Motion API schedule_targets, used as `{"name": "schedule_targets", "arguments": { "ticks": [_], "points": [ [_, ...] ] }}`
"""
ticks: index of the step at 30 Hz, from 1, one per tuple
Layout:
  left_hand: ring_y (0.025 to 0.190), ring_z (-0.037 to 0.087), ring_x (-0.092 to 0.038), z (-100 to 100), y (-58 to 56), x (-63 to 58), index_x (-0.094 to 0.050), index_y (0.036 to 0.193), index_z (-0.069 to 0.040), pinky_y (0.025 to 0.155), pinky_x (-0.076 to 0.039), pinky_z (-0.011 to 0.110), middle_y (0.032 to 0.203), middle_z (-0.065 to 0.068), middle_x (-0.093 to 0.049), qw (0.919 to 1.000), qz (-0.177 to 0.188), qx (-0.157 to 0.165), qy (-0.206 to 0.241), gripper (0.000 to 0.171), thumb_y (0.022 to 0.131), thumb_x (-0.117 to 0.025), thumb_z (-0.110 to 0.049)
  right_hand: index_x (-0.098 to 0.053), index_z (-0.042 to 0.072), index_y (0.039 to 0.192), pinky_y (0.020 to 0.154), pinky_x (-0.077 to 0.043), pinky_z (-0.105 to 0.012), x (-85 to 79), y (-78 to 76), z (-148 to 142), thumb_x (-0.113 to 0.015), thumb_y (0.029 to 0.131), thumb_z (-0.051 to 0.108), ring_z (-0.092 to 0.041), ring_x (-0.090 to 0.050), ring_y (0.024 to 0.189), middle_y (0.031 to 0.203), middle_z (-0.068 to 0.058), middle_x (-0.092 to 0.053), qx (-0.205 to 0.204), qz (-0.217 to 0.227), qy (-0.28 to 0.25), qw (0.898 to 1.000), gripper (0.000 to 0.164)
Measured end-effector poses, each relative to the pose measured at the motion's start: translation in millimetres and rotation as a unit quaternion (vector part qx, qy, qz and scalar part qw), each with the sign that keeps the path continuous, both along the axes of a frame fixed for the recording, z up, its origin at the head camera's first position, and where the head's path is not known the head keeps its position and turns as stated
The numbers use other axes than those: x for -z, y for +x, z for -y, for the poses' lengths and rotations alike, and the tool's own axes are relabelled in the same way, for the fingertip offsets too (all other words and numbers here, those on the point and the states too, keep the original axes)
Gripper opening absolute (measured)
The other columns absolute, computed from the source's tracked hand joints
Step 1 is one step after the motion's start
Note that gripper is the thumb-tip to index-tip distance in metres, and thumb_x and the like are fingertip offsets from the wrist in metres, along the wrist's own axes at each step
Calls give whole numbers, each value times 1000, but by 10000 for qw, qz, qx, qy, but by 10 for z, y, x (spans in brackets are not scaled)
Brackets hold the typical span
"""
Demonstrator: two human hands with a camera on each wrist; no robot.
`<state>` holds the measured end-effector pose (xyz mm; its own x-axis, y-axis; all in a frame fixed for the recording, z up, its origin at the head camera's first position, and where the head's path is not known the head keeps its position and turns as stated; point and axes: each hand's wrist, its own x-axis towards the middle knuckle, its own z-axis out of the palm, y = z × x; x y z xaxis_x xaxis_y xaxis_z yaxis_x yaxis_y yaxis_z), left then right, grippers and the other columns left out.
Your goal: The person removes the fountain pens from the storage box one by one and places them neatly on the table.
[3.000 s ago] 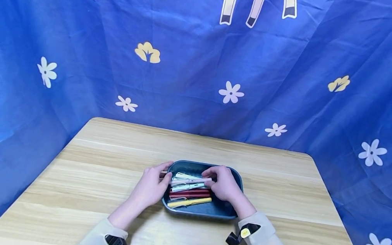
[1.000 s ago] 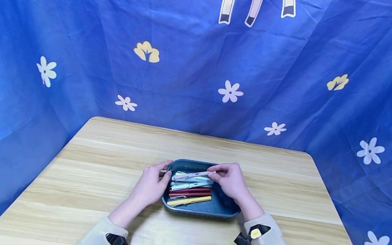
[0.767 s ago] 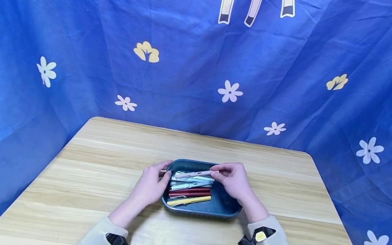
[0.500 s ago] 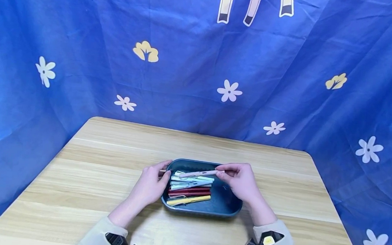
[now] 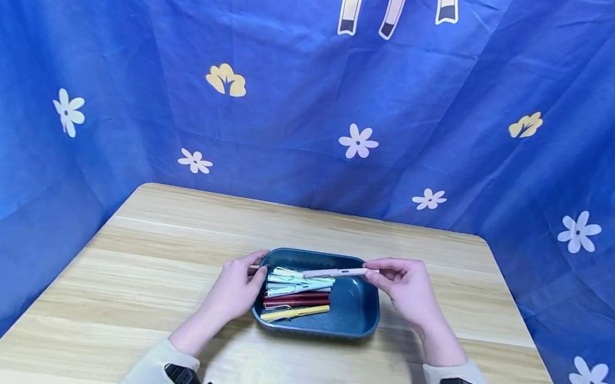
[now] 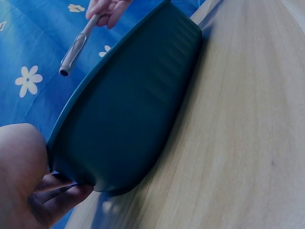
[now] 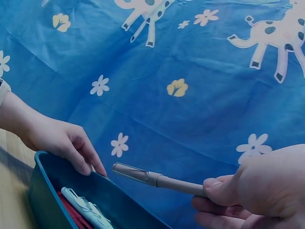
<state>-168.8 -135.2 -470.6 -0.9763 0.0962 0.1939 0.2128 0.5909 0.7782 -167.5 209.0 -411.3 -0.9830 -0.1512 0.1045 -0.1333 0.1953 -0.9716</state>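
Note:
A dark teal plastic bin (image 5: 352, 306) stands on the table. My left hand (image 5: 233, 289) grips its left end, thumb at the rim and fingers around the outside wall. My right hand (image 5: 409, 289) pinches a pale pinkish pen (image 5: 336, 272) by one end; its clipped cap points left. In the right wrist view this pen (image 7: 174, 184) is held above the bin's rim. Inside the bin's left half lie several light blue and whitish pens (image 5: 299, 288), dark red pens (image 5: 296, 301) and a yellow pen (image 5: 299, 312).
The wood-grain table (image 5: 169, 265) extends around the bin on every side. A blue curtain (image 5: 291, 123) with flowers and animal legs hangs behind and beside it. Black wrist cameras sit on the left sleeve (image 5: 151, 370) and the right sleeve (image 5: 461, 382).
My right hand has picked the pale pinkish pen up from the pile and carried it rightward to the bin's right rim. The left hand keeps its grip on the bin.

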Motion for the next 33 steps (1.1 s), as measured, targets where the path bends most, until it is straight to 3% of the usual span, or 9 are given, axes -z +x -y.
{"name": "schedule_targets", "arguments": {
  "ticks": [8, 21, 26, 33],
  "points": [
    [109, 34, -74, 8, -6, 11, -60, 145, 2, 97, -59, 47, 129, 24, -70, 10000, 12, 15, 29, 43, 105, -62, -10, -77, -10, 112, 83, -64, -32, -11, 68, -260, -79, 92, -5, -19, -77, 91, 106, -19, -78, 93, -189, -70, 9998, 21],
    [109, 35, -74, 11, -1, 23, -60, 146, 2, 97, -60, 47, 130, 24, -69, 10000, 12, 6, 27, 43, 104, -62, -9, -68, -21, 118, 88, -62, -35, 61, 150, -764, -76, 94, -7, -20, -78, 95, 109, -20, -77, 427, -233, -628, 9968, 29],
    [108, 35, -74, 5, -1, 21, -60, 145, 2, 97, -59, 47, 130, 24, -70, 10000, 5, -3, 31, 43, 104, -62, -10, -65, -25, 118, 88, -61, -35, 137, 160, -940, -73, 95, -11, -20, -78, 95, 106, -15, -79, 490, -198, -997, 9936, 29],
    [108, 35, -74, 1, -6, 17, -61, 145, 2, 97, -60, 47, 129, 24, -70, 10000, 12, -9, 27, 42, 104, -62, -10, -68, -21, 118, 88, -60, -36, 226, 166, -1223, -70, 95, -14, -21, -78, 95, 104, -12, -79, 640, -330, -1382, 9878, 24]
  ]
}}
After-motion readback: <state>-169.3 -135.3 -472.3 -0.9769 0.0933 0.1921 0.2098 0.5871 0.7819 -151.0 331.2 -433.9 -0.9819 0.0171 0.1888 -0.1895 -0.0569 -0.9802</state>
